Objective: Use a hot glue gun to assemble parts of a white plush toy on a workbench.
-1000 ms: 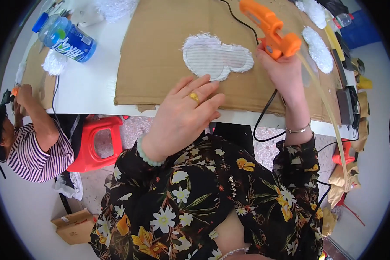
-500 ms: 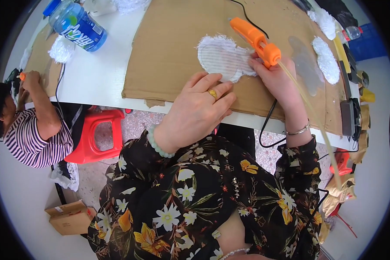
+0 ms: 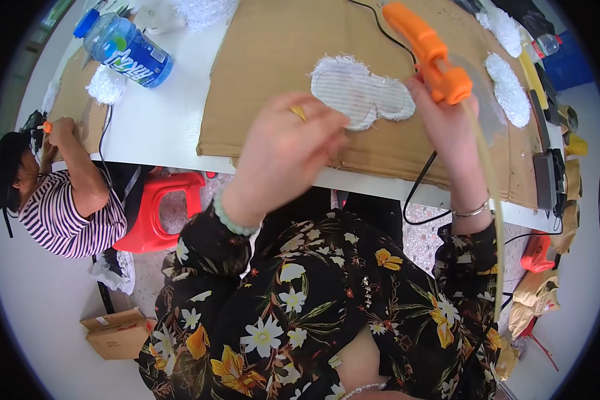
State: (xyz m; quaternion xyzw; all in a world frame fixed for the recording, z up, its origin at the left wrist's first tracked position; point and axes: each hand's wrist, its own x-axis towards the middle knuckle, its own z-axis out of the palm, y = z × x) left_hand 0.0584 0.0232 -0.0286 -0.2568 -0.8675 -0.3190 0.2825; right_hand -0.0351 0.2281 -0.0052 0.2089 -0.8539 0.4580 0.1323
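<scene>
My right hand (image 3: 449, 130) is wrapped round an orange hot glue gun (image 3: 421, 41), held over the cardboard's right part. A long pale glue stick (image 3: 490, 180) trails from its back end toward me. On the cardboard sheet (image 3: 267, 67) lies a white, fuzzy-edged, lobed fabric piece (image 3: 353, 93) with faint stripes and a drawn outline. My left hand (image 3: 283, 157) hovers at the piece's near left side, its fingers bent and smeared by motion. Whether those fingers touch or hold anything cannot be made out.
A blue-capped bottle (image 3: 130, 53) stands at the left. Fluffy white pieces (image 3: 508, 87) lie at the right edge. A black cord (image 3: 413, 187) loops off the table's near edge. Further left, a co-worker in a striped shirt (image 3: 73, 213) sits by a red stool (image 3: 167, 207).
My right hand has raised the glue gun up and to the right, away from the fabric piece. My left hand has lifted off the piece and moved left.
</scene>
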